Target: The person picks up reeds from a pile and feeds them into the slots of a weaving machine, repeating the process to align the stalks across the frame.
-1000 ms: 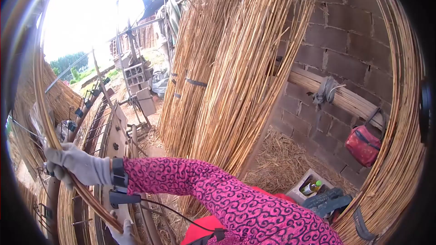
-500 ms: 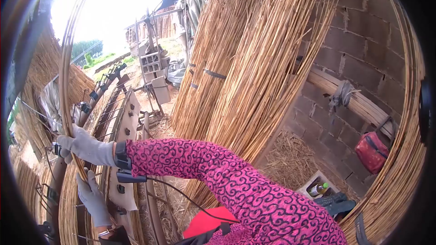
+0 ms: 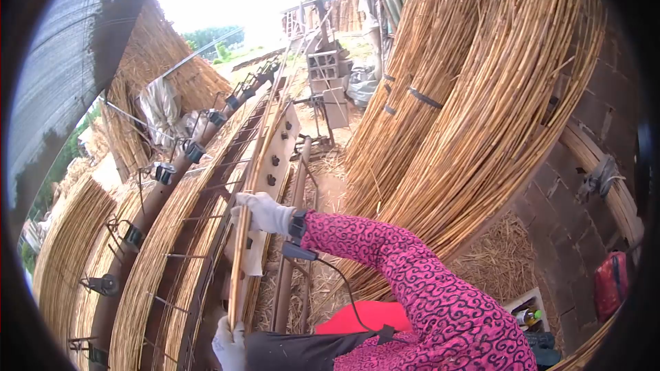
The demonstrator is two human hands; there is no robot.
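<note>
A thin bunch of long reeds (image 3: 240,261) runs lengthwise in front of me, between both my gloved hands. My right hand (image 3: 262,213), in a pale grey work glove, is closed around its middle stretch. Lower down, near the bottom edge of the view, my left hand (image 3: 230,345) grips the near end of the same reeds, its glove partly cut off by the frame. The reeds lie over a long metal frame (image 3: 206,261) with crossbars, where more reeds are spread. A dark band and a small cabled device (image 3: 300,253) sit at my right wrist.
Tall reed bundles (image 3: 474,117) lean against the block wall on the right. A pipe with black clamps (image 3: 163,173) runs along the frame's left side. Behind stand stacked hollow blocks (image 3: 323,65). A red bag (image 3: 610,285) and a crate with a bottle (image 3: 528,316) are at lower right.
The reeds have come down from nearly upright to lie along the frame. My hands have moved apart, the left one toward me. The view has shifted left.
</note>
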